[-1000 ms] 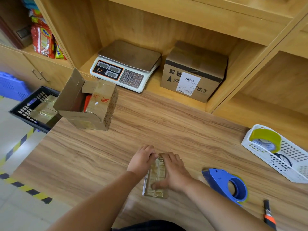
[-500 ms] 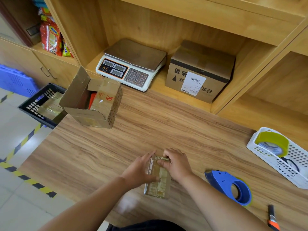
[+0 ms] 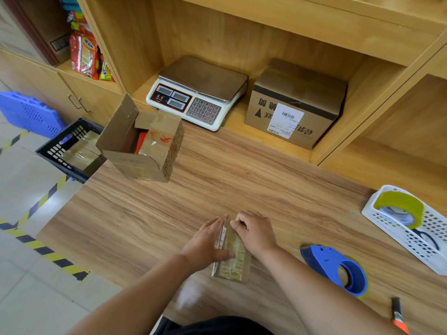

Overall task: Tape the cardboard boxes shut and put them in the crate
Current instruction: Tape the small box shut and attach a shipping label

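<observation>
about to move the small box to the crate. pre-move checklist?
1. Box seated: ok. The box lies flat on the table.
2. Left grip: ok. The left hand lies along the box's left side, thumb on top.
3. Far-end tape pressed down: cannot tell. The right hand pinches there and covers it.
4. Dispenser clear: ok. The dispenser lies right of the right hand, apart from it.
5. Room in crate: cannot tell. The crate holds taped boxes, and the open box hides part of it.
</observation>
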Tool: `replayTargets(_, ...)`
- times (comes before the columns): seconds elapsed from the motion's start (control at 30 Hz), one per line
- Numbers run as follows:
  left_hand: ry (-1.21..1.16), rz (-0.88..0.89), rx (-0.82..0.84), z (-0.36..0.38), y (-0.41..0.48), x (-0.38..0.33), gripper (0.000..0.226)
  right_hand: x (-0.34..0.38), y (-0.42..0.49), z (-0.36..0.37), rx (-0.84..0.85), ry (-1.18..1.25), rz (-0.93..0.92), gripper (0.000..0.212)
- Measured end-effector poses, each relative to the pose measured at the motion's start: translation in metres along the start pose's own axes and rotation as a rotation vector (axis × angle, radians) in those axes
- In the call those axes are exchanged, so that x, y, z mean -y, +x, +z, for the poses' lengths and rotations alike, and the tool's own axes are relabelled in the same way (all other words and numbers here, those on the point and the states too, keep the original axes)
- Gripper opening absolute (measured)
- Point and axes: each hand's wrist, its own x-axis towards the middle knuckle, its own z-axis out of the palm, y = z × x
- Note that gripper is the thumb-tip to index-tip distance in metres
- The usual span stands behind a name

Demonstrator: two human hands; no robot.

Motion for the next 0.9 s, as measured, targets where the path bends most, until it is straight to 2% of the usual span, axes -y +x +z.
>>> replayTargets(0.2,0.037,-0.002,-0.009,-0.002,-0.002,-0.008,0.103,0.001,0.000,0.004,-0.022,-0.123,-0.022,0.024)
replayTargets(0.4,0.042,-0.014,-0.001,-0.002,-0.005,-0.009,0.100,-0.001,-0.005,0.003,0.015,0.109,0.082,0.018)
replayTargets(0.43,0.043,-0.014,-0.002,-0.001,-0.005,-0.009,0.099,-0.003,-0.010,0.004,0.016,0.080,0.085,0.028)
replayTargets(0.57,0.050,-0.026,-0.002,0.001,-0.007,-0.006,0.096,-0.011,-0.044,0.013,0.023,0.101,0.092,0.092)
replayTargets(0.67,0.031,-0.039,-0.013,0.002,-0.011,-0.006,0.095,-0.016,-0.065,0.017,0.145,0.205,0.088,0.128)
replayTargets(0.8,0.102,-0.031,-0.036,0.001,-0.012,-0.008,0.101,-0.017,-0.073,0.013,0.233,0.275,0.106,0.141)
replayTargets(0.9,0.161,-0.052,0.043,-0.003,-0.013,-0.009,0.124,-0.012,-0.067,0.011,0.165,0.350,0.156,0.133)
